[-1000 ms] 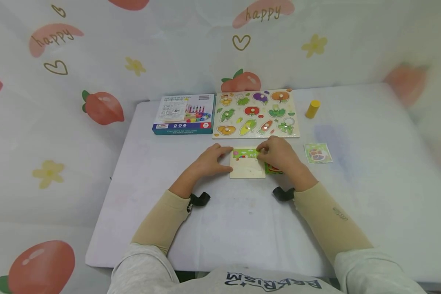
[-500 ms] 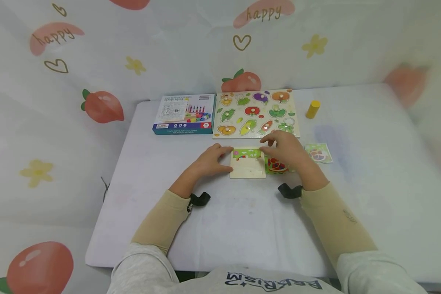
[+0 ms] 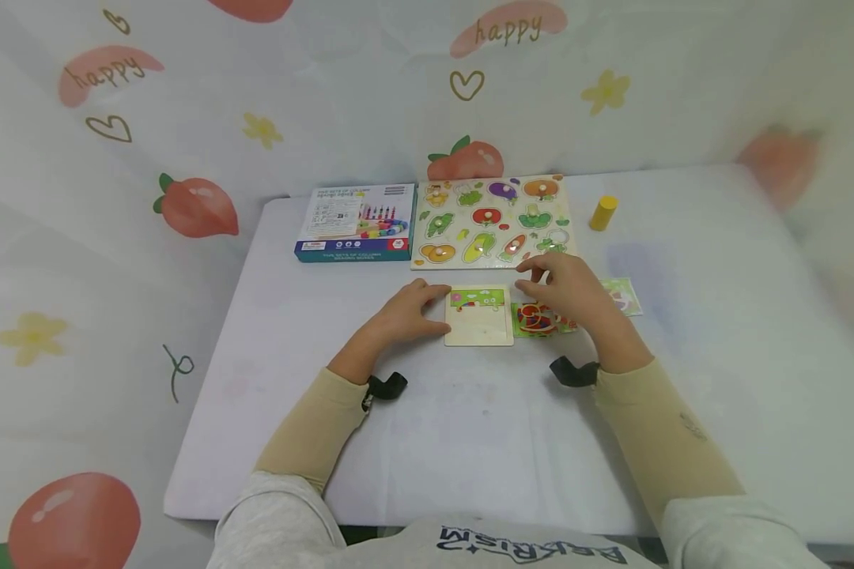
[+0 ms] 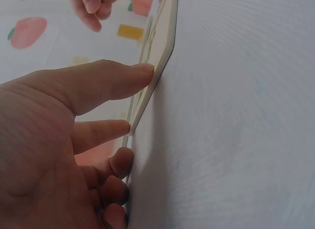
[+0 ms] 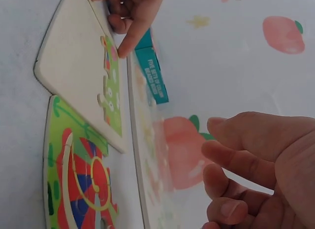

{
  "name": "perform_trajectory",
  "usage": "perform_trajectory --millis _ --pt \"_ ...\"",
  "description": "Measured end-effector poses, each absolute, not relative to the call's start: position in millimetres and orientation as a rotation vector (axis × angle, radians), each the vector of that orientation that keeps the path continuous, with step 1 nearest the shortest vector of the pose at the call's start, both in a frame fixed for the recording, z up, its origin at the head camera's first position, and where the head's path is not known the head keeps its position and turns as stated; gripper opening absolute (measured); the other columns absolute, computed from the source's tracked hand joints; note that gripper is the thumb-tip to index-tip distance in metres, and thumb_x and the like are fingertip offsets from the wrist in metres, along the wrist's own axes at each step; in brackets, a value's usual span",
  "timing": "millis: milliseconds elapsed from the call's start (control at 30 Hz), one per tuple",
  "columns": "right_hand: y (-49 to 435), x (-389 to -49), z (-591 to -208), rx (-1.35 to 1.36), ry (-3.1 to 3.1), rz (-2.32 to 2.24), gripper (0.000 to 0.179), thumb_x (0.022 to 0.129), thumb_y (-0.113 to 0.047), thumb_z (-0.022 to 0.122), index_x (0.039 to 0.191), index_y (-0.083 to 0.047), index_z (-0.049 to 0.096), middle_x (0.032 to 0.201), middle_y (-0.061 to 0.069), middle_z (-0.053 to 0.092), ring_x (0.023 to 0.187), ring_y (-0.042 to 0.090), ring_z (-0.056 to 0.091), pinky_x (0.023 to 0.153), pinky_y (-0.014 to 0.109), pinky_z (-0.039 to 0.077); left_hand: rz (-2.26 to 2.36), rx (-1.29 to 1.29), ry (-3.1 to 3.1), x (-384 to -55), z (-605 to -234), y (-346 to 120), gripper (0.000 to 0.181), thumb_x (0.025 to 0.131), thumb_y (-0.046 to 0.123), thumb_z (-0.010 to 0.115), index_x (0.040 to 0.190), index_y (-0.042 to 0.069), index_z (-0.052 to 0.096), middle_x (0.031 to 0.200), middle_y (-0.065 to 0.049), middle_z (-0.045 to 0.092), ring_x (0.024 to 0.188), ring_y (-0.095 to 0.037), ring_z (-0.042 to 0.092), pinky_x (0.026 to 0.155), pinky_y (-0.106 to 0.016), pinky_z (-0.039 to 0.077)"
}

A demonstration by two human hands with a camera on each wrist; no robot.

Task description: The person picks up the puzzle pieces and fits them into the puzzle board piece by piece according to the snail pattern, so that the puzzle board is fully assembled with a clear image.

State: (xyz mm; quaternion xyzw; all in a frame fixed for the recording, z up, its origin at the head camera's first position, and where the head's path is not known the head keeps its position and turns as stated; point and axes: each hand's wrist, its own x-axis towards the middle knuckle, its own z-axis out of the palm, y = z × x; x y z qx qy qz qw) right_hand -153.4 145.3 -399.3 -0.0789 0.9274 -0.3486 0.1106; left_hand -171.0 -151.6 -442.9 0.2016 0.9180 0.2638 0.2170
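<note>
Left hand [image 3: 407, 312] spreads thumb and forefinger along the left edge of a pale, square wooden puzzle board [image 3: 478, 328], both tips touching it, the other fingers loosely curled around nothing. Right hand [image 3: 565, 288] hovers by the board's upper right corner, fingers relaxed and bent, carrying nothing. The board lies flat on the white-covered table [image 3: 427, 466] in front of the person; a green printed wooden strip [image 3: 498, 297] fills its top, with bare wood below.

That strip has no piece below to brace it, so a knock could slide or tip it. Since the left hand steadies only one side, an uneven push from the right could twist the board. A green, red and blue snail-like picture in cut pieces [image 3: 534, 322] lies just beside the board's right edge, apparently touching; a shifting board or a trailing right wrist could scatter it.

As for writing, the teal-edged white cardboard box [image 3: 356, 221] behind reads "FIVE SETS OF COLUMN BEADED BOXES"; its smaller print is illegible. Gold "happy" appears twice on the white peach-patterned backdrop [image 3: 363, 95]. Dark stylised lettering on the light grey shirt [image 3: 427, 549] cannot be read with certainty.
</note>
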Motion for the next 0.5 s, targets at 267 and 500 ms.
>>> perform_trajectory --millis 267,500 --pt "148.4 -147.5 -404.4 -0.219 2.672 -0.955 0.038 0.098 -0.028 0.070 0.129 -0.007 0.069 0.101 0.009 0.060 0.086 0.027 0.052 0.068 0.038 0.045 0.724 0.544 2.544 -172.8 -445.4 -153.0 0.076 0.088 0.036 0.081 0.154 0.019 0.049 0.111 -0.006 0.049 0.103 -0.022 0.046 0.082 -0.037 0.041" --pt "157.1 -144.4 -416.7 -0.313 2.680 -0.864 0.038 0.092 -0.022 0.077 0.124 -0.002 0.072 0.088 0.005 0.060 0.072 0.022 0.052 0.060 0.034 0.044 0.723 0.555 2.543 -171.8 -445.2 -152.5 0.076 0.088 0.037 0.081 0.155 0.019 0.049 0.111 -0.006 0.049 0.103 -0.022 0.046 0.082 -0.036 0.041"
